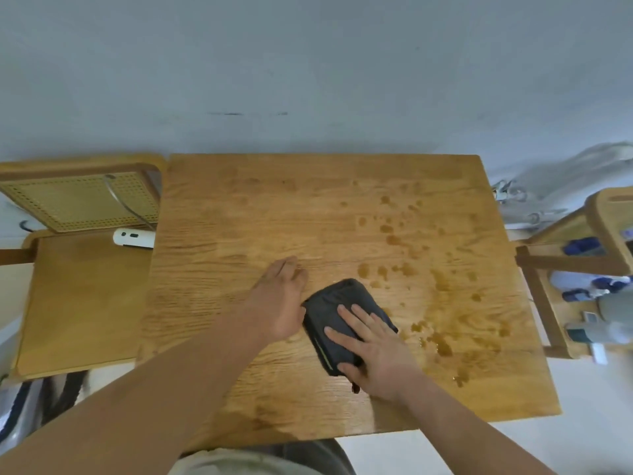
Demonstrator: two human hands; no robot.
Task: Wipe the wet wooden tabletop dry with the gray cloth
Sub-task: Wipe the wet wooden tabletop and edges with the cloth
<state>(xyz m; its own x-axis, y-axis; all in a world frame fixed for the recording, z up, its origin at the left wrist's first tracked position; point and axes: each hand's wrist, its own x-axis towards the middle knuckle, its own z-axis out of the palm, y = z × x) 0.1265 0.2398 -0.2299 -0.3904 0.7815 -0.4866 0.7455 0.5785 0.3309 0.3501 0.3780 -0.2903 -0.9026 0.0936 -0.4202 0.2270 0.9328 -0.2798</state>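
Observation:
A folded dark gray cloth (334, 313) lies near the middle of the wooden tabletop (260, 221). My right hand (371, 351) lies flat on the cloth's near right part, fingers straight and spread, pressing it down. My left hand (279, 299) rests flat on the bare wood just left of the cloth, fingers straight, its edge touching the cloth's left side. Dark wet patches and drops (442, 334) cover the right half of the tabletop, from the middle back to the near right. The left half looks mostly dry.
A wooden chair with a cane back (82, 200) stands left of the table, with a white power strip (133, 237) on its seat. Another wooden chair (579, 269) with small items stands at the right. A pale wall runs behind the table.

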